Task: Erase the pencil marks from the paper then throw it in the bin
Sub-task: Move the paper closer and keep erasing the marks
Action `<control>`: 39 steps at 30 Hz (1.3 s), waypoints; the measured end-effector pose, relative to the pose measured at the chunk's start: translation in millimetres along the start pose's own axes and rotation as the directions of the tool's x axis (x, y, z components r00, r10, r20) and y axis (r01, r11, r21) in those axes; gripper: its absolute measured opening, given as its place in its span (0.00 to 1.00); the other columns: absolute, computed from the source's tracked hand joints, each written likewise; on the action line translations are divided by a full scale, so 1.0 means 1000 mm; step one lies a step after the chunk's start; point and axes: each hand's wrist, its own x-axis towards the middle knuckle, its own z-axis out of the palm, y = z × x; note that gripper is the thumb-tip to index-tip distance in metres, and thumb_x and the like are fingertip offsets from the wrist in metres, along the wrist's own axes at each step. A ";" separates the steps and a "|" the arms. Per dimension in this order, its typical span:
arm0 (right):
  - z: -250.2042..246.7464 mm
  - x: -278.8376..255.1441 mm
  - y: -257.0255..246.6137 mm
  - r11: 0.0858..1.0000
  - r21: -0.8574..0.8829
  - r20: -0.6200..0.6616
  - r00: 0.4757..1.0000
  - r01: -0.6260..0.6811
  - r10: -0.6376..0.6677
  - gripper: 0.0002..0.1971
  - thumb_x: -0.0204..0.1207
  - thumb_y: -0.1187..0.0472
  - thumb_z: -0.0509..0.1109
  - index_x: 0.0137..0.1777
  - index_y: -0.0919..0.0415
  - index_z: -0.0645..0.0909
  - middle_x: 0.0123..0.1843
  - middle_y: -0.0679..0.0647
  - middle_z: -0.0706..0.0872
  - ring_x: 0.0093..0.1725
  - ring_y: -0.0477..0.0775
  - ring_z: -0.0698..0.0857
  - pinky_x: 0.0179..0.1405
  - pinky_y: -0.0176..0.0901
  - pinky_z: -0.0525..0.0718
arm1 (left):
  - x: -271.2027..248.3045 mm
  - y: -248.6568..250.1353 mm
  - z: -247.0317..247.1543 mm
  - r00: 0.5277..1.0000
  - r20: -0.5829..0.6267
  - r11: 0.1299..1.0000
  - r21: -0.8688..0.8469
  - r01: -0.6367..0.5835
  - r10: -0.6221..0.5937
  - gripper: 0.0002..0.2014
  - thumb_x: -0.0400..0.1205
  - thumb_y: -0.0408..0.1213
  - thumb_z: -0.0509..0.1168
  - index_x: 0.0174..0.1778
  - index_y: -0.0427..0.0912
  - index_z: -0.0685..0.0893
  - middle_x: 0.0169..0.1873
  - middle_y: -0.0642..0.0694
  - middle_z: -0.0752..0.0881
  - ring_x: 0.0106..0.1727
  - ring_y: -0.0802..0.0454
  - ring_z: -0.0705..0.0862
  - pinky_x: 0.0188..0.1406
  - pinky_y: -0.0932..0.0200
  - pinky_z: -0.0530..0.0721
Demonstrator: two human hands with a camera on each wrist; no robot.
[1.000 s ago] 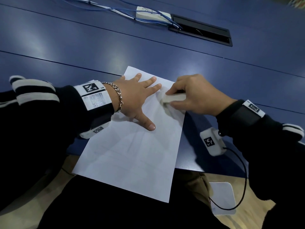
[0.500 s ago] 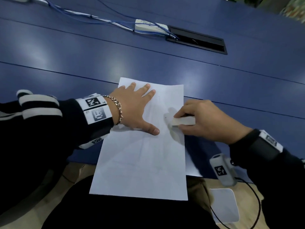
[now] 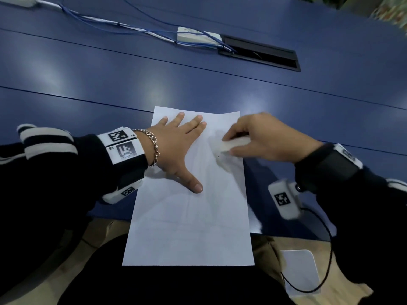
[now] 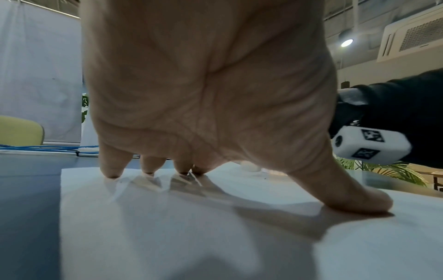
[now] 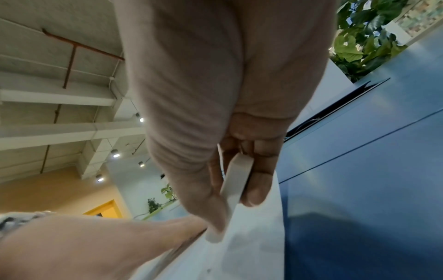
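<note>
Pressing flat with fingers spread, the left hand [image 3: 176,148] pins the paper [image 3: 189,227] on the blue table [image 3: 88,84]; the right hand [image 3: 264,137] pinches a white eraser [image 3: 234,143] against the sheet's right side.

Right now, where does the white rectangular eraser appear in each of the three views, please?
Head: white rectangular eraser right of centre, pinched by the right hand.
Left wrist: not clearly visible behind the left hand.
Right wrist: eraser centre, between thumb and fingers.
Shared landmark: white paper sheet.
</note>
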 end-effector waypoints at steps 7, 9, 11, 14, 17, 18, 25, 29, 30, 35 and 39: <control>-0.003 0.054 0.009 0.999 0.033 -0.079 0.996 -0.034 0.037 0.15 0.71 0.51 0.82 0.57 0.48 0.92 0.48 0.38 0.90 0.50 0.42 0.87 0.47 0.19 0.73 | 0.000 0.000 -0.001 1.000 0.012 1.000 0.004 0.002 -0.002 0.84 0.47 0.93 0.62 0.89 0.52 0.26 0.89 0.58 0.27 0.91 0.40 0.31 0.90 0.32 0.43; -0.001 0.053 0.007 1.000 0.018 -0.098 0.995 -0.014 0.016 0.14 0.71 0.52 0.82 0.57 0.49 0.92 0.47 0.37 0.88 0.50 0.44 0.87 0.47 0.23 0.75 | 0.001 0.000 0.000 1.000 0.011 1.000 -0.001 0.001 -0.001 0.84 0.47 0.93 0.62 0.89 0.52 0.27 0.89 0.58 0.27 0.91 0.41 0.31 0.90 0.32 0.43; -0.001 0.045 0.003 1.000 0.030 -0.018 1.000 0.007 -0.007 0.13 0.70 0.50 0.82 0.55 0.47 0.92 0.46 0.36 0.89 0.48 0.39 0.87 0.49 0.27 0.79 | 0.000 0.000 -0.001 1.000 0.005 1.000 -0.001 0.003 -0.003 0.84 0.48 0.93 0.63 0.90 0.52 0.27 0.89 0.58 0.27 0.91 0.41 0.31 0.90 0.32 0.42; -0.006 0.035 0.003 0.999 0.034 0.111 0.994 0.022 -0.026 0.13 0.69 0.45 0.83 0.54 0.43 0.92 0.46 0.34 0.90 0.49 0.33 0.86 0.50 0.23 0.78 | 0.000 0.001 -0.001 1.000 -0.001 1.000 0.007 0.005 -0.005 0.84 0.48 0.93 0.63 0.90 0.51 0.28 0.89 0.57 0.28 0.91 0.41 0.32 0.90 0.33 0.43; -0.007 0.032 0.010 1.000 0.022 0.034 0.999 -0.001 0.000 0.14 0.69 0.46 0.83 0.54 0.44 0.92 0.45 0.34 0.89 0.48 0.33 0.85 0.48 0.21 0.76 | 0.000 0.001 -0.002 1.000 -0.008 1.000 0.017 -0.003 0.003 0.84 0.48 0.93 0.62 0.90 0.51 0.29 0.90 0.57 0.29 0.92 0.41 0.34 0.91 0.34 0.45; -0.006 0.031 0.011 0.999 0.037 0.023 1.000 -0.018 0.017 0.14 0.70 0.47 0.83 0.55 0.45 0.92 0.45 0.34 0.89 0.48 0.33 0.86 0.50 0.24 0.79 | -0.001 0.000 -0.004 1.000 -0.016 1.000 0.023 -0.009 0.009 0.83 0.49 0.93 0.61 0.91 0.50 0.31 0.91 0.57 0.31 0.92 0.41 0.36 0.91 0.36 0.48; -0.016 0.048 0.006 0.999 0.000 0.064 0.997 -0.044 0.044 0.13 0.68 0.48 0.83 0.53 0.45 0.92 0.45 0.37 0.91 0.45 0.33 0.86 0.44 0.25 0.76 | 0.003 -0.011 -0.018 0.999 -0.048 1.000 0.020 0.003 -0.002 0.79 0.54 0.87 0.69 0.93 0.50 0.39 0.92 0.55 0.40 0.93 0.41 0.46 0.89 0.37 0.56; -0.007 0.064 0.007 0.999 -0.019 -0.111 0.993 -0.039 0.037 0.12 0.70 0.54 0.80 0.54 0.51 0.92 0.47 0.43 0.92 0.48 0.46 0.88 0.41 0.23 0.75 | 0.005 -0.010 -0.018 1.000 0.009 1.000 -0.022 0.004 -0.004 0.80 0.55 0.86 0.71 0.92 0.51 0.33 0.91 0.56 0.33 0.92 0.40 0.37 0.90 0.35 0.48; -0.005 0.063 0.007 0.999 -0.017 -0.119 0.992 -0.033 0.031 0.12 0.70 0.54 0.80 0.53 0.51 0.92 0.46 0.43 0.92 0.48 0.46 0.88 0.42 0.23 0.75 | 0.006 -0.010 -0.018 1.000 0.014 1.000 -0.022 0.006 -0.006 0.80 0.55 0.86 0.70 0.92 0.51 0.33 0.91 0.56 0.33 0.92 0.40 0.36 0.90 0.34 0.49; -0.007 0.054 0.003 0.999 0.054 0.078 0.997 -0.007 0.003 0.12 0.68 0.48 0.83 0.52 0.43 0.92 0.46 0.37 0.91 0.47 0.35 0.87 0.45 0.23 0.77 | 0.007 -0.010 -0.017 1.000 0.019 1.000 -0.015 0.011 -0.010 0.80 0.54 0.86 0.70 0.92 0.51 0.33 0.91 0.56 0.33 0.92 0.39 0.36 0.90 0.35 0.50; -0.004 0.064 0.004 0.999 -0.025 -0.083 0.996 0.024 -0.027 0.14 0.70 0.50 0.81 0.55 0.49 0.92 0.47 0.39 0.89 0.47 0.43 0.87 0.50 0.32 0.82 | 0.007 -0.011 -0.016 1.000 0.021 1.000 -0.014 0.005 -0.004 0.80 0.54 0.87 0.69 0.92 0.51 0.32 0.91 0.56 0.32 0.92 0.39 0.36 0.90 0.34 0.49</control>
